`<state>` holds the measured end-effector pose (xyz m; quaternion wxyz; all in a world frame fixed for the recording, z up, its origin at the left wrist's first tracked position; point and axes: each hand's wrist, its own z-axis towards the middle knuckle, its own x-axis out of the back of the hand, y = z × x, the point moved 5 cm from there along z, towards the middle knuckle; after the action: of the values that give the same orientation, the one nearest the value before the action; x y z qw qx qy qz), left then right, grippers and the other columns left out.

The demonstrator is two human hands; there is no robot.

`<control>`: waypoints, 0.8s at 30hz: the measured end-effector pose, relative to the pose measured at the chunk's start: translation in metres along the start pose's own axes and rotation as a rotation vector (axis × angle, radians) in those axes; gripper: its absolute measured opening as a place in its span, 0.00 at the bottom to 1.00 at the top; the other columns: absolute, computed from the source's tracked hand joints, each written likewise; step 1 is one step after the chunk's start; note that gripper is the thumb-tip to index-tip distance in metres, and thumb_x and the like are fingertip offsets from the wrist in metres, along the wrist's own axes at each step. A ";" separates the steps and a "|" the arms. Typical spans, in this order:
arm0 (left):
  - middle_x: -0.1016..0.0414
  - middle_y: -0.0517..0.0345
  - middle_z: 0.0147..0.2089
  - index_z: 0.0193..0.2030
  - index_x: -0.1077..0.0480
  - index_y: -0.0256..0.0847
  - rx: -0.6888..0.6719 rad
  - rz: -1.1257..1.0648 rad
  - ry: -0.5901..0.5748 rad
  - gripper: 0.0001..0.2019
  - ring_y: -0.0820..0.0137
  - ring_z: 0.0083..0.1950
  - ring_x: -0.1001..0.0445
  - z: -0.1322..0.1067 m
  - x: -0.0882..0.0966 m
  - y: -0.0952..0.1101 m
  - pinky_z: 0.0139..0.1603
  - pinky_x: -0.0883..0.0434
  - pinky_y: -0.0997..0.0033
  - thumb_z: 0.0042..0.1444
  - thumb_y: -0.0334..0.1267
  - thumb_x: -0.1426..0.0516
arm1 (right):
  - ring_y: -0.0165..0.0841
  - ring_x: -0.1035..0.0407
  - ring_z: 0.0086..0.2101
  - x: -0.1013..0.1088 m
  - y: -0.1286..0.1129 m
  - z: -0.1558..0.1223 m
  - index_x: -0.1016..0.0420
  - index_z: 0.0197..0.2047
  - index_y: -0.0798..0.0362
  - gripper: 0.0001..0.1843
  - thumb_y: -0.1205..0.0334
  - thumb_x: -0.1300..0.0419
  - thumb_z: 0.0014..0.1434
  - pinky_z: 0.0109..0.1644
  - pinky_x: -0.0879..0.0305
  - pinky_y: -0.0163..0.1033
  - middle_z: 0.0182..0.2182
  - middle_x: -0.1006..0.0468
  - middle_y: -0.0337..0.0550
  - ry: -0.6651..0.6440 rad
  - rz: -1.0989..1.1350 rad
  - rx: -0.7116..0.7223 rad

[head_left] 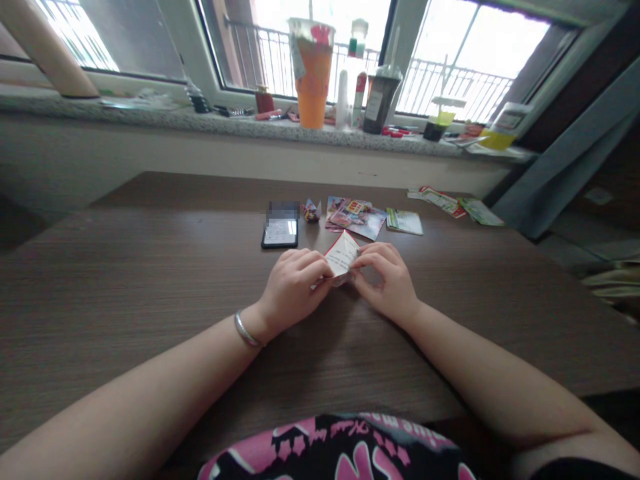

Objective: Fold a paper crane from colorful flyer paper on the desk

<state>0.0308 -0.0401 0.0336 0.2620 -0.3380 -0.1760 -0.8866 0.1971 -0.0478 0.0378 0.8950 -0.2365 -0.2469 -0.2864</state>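
A small folded paper (343, 255), white with red edges, is held over the brown wooden table (150, 280) in the middle of the view. My left hand (293, 287) pinches its left side with curled fingers; a silver bangle sits on that wrist. My right hand (387, 280) grips its right side, fingers bent over the fold. Both hands rest low on the table. Just beyond them lies a black phone (280, 233) with its screen lit.
Printed colourful sheets (356, 217) and a small folded paper figure (312, 211) lie past the phone; more leaflets (405, 221) are to the right. On the window sill stand an orange cup (313, 73), bottles and a dark drink (381, 100).
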 end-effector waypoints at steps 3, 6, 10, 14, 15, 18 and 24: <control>0.26 0.58 0.31 0.29 0.32 0.40 0.026 -0.028 0.030 0.07 0.70 0.34 0.30 0.000 0.000 -0.002 0.38 0.35 0.68 0.58 0.35 0.42 | 0.37 0.30 0.40 0.001 0.004 -0.001 0.27 0.36 0.49 0.06 0.68 0.40 0.54 0.47 0.32 0.46 0.35 0.25 0.43 0.015 -0.002 -0.033; 0.26 0.58 0.31 0.28 0.32 0.40 0.011 -0.026 0.015 0.09 0.70 0.33 0.31 0.001 0.000 0.000 0.37 0.36 0.68 0.59 0.37 0.42 | 0.37 0.31 0.40 -0.002 -0.001 -0.001 0.26 0.36 0.48 0.05 0.67 0.39 0.55 0.47 0.33 0.45 0.34 0.24 0.42 -0.026 -0.016 0.024; 0.25 0.58 0.32 0.28 0.32 0.41 -0.019 -0.002 -0.020 0.09 0.70 0.35 0.30 0.003 0.000 0.003 0.39 0.35 0.68 0.60 0.38 0.42 | 0.36 0.31 0.38 -0.005 -0.009 0.001 0.27 0.32 0.48 0.04 0.67 0.40 0.56 0.47 0.33 0.44 0.32 0.24 0.40 -0.100 -0.057 0.078; 0.25 0.59 0.31 0.27 0.32 0.41 -0.030 0.015 -0.013 0.10 0.70 0.34 0.31 0.002 0.001 0.003 0.39 0.35 0.67 0.60 0.36 0.43 | 0.36 0.32 0.38 -0.007 -0.007 0.001 0.27 0.31 0.49 0.04 0.67 0.40 0.56 0.46 0.33 0.45 0.32 0.24 0.41 -0.112 -0.119 0.066; 0.25 0.59 0.31 0.27 0.32 0.41 -0.031 0.016 -0.014 0.10 0.70 0.34 0.31 0.002 0.001 0.003 0.39 0.35 0.67 0.60 0.36 0.43 | 0.36 0.32 0.38 -0.007 -0.006 0.001 0.27 0.31 0.49 0.04 0.67 0.40 0.56 0.46 0.34 0.45 0.32 0.24 0.41 -0.113 -0.129 0.066; 0.26 0.59 0.31 0.27 0.32 0.41 -0.023 0.013 -0.022 0.10 0.70 0.34 0.31 0.001 0.000 0.003 0.40 0.35 0.67 0.60 0.36 0.44 | 0.36 0.32 0.37 -0.007 -0.004 0.001 0.27 0.31 0.49 0.04 0.68 0.40 0.56 0.45 0.34 0.44 0.31 0.24 0.40 -0.108 -0.138 0.067; 0.25 0.60 0.31 0.27 0.31 0.41 -0.034 -0.001 -0.008 0.10 0.71 0.34 0.31 0.000 0.000 0.000 0.40 0.35 0.68 0.60 0.36 0.43 | 0.36 0.32 0.36 -0.005 -0.004 0.001 0.26 0.30 0.49 0.05 0.68 0.40 0.55 0.44 0.33 0.44 0.30 0.24 0.40 -0.095 -0.129 0.074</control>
<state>0.0313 -0.0400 0.0335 0.2551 -0.3457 -0.1621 -0.8883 0.1903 -0.0481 0.0372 0.8702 -0.2001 -0.3141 -0.3226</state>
